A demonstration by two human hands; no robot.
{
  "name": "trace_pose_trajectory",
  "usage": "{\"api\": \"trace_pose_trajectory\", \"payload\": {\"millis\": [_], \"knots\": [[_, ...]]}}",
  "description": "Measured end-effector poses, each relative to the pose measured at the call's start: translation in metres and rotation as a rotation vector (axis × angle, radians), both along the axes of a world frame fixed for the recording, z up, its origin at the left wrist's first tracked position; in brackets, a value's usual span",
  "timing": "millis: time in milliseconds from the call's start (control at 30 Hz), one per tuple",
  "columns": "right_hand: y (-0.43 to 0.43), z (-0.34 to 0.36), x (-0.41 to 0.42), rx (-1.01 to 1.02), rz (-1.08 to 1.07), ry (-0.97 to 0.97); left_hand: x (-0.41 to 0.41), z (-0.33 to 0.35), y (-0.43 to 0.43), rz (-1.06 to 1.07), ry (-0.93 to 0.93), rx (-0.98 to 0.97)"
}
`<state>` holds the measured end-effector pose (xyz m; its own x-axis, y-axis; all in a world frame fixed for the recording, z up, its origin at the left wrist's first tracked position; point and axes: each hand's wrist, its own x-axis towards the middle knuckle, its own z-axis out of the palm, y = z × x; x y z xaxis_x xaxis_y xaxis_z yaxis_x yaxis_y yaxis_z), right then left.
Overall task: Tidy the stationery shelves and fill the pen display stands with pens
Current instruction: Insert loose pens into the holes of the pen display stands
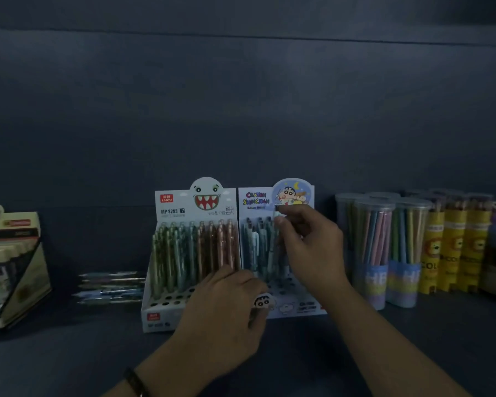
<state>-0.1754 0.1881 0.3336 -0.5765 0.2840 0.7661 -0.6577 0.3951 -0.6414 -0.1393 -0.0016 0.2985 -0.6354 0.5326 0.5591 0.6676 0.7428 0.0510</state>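
Note:
Two pen display stands sit side by side on the dark shelf. The left stand [184, 213], with a monster face, is mostly full of green, blue and pink pens, with empty holes in its front rows. The right Crayon Shinchan stand [255, 199] holds several pens at its back. My right hand [309, 247] pinches the top of a pale pen [277, 222] standing in that stand. My left hand [226, 308] grips the front edge of the Shinchan stand. Several loose pens [112, 286] lie flat on the shelf left of the stands.
Clear tubs of coloured pencils [378, 245] stand to the right, with yellow lion-printed tubes [453, 247] beyond them. A boxed display [9, 267] sits at the far left. The dark shelf back wall [241, 110] rises behind everything.

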Motion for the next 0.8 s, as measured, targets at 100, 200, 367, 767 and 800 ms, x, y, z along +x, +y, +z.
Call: {"api": "trace_pose_trajectory", "payload": {"millis": [100, 200, 367, 767, 800], "knots": [[0.0, -0.001, -0.002, 0.032, -0.032, -0.008, 0.003, 0.001, 0.002, 0.004, -0.005, 0.004], [-0.001, -0.003, -0.004, 0.108, -0.069, -0.024, 0.005, 0.0, 0.003, 0.004, -0.009, 0.024], [-0.003, -0.005, -0.003, 0.225, -0.119, -0.063, 0.007, 0.001, 0.002, 0.003, -0.02, 0.037], [-0.003, -0.012, 0.004, 0.311, -0.2, -0.092, 0.001, 0.001, -0.003, -0.053, -0.014, 0.077], [-0.003, -0.012, 0.004, 0.306, -0.207, -0.09, 0.0, 0.002, -0.005, -0.068, -0.003, 0.11]]}}
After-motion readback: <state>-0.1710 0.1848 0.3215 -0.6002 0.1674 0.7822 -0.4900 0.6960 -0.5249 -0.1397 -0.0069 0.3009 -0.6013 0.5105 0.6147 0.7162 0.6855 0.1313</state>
